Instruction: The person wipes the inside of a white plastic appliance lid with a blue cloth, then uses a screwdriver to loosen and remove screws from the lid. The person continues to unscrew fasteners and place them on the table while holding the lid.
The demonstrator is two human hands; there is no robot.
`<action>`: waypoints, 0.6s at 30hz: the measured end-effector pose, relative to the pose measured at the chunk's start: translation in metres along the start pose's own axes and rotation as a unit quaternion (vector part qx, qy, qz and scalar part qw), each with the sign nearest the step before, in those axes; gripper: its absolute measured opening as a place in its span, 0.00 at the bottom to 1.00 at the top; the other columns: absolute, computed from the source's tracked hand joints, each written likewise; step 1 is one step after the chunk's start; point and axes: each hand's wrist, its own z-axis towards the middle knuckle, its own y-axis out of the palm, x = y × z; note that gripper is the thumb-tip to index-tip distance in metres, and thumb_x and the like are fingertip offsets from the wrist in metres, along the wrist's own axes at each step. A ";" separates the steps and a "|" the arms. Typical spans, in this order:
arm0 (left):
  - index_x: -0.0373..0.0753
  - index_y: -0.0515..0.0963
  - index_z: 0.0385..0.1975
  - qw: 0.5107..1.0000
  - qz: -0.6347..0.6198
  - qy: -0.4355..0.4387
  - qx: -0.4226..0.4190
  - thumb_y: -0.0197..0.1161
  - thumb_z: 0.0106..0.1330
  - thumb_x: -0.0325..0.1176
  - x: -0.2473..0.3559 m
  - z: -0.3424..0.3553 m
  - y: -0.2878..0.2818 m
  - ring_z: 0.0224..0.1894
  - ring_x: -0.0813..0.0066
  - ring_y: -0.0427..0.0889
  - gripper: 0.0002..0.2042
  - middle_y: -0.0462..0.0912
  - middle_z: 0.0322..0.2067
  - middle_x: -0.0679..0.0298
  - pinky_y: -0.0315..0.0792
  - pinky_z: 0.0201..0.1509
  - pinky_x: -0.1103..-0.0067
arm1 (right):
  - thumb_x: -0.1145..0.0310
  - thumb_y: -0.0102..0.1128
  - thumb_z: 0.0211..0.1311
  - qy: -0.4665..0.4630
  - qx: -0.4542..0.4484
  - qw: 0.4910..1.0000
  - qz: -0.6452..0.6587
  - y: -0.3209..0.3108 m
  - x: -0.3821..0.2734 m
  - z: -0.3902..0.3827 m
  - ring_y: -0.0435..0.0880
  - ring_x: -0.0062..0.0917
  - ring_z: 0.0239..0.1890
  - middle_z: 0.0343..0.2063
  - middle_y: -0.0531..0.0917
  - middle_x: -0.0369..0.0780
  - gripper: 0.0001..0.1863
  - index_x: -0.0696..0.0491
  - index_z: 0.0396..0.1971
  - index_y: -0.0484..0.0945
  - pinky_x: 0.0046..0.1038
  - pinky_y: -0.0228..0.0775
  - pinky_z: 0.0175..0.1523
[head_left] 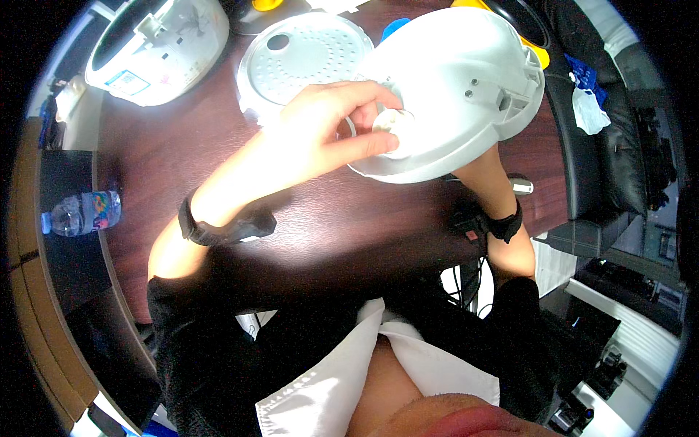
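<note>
From where I stood, the person's left hand [331, 127] had thumb and forefinger close together on a small round white part [389, 125] at the near left side of a white domed cover [451, 80]. The cover lay just right of that hand, tilted above the dark wooden table [306, 207]. The right hand [477, 169] reached up beneath the cover's near right side; its fingers were hidden, so I couldn't tell their grip. Just beyond the left hand lay a round perforated plate [320, 54]; farther off to its left stood a white pot-shaped housing [175, 62]. A plastic bottle [84, 213] lay well left of the hand.
</note>
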 end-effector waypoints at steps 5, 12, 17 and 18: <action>0.35 0.74 0.44 0.997 0.057 0.056 0.000 0.64 0.52 0.29 -0.001 0.001 -0.002 0.33 0.76 0.74 0.18 0.75 0.30 0.63 0.70 0.36 0.81 | 0.68 0.74 0.36 -0.053 -0.028 0.996 -0.069 -0.002 0.002 -0.001 0.75 0.32 0.47 0.44 0.76 0.41 0.33 0.56 0.47 0.69 0.33 0.64 0.53; 0.34 0.74 0.42 0.996 0.053 0.068 0.000 0.63 0.53 0.28 0.003 -0.003 0.003 0.34 0.74 0.75 0.16 0.75 0.30 0.61 0.71 0.38 0.79 | 0.63 0.80 0.26 0.050 -0.021 0.997 -0.046 0.001 0.007 -0.011 0.70 0.32 0.52 0.51 0.67 0.44 0.55 0.57 0.56 0.51 0.33 0.61 0.57; 0.34 0.72 0.44 0.991 0.090 0.103 -0.011 0.62 0.54 0.29 0.005 -0.004 0.004 0.33 0.69 0.76 0.16 0.74 0.31 0.58 0.71 0.37 0.79 | 0.58 0.83 0.17 0.132 -0.021 0.991 0.007 0.003 0.013 -0.015 0.63 0.33 0.57 0.54 0.59 0.45 0.70 0.54 0.59 0.36 0.34 0.57 0.60; 0.34 0.72 0.44 0.989 0.096 0.110 -0.011 0.61 0.54 0.29 0.005 -0.004 0.004 0.33 0.68 0.76 0.17 0.74 0.31 0.58 0.71 0.38 0.79 | 0.58 0.83 0.16 0.148 -0.026 0.989 0.015 0.002 0.012 -0.015 0.63 0.33 0.57 0.55 0.58 0.45 0.71 0.54 0.59 0.35 0.34 0.57 0.61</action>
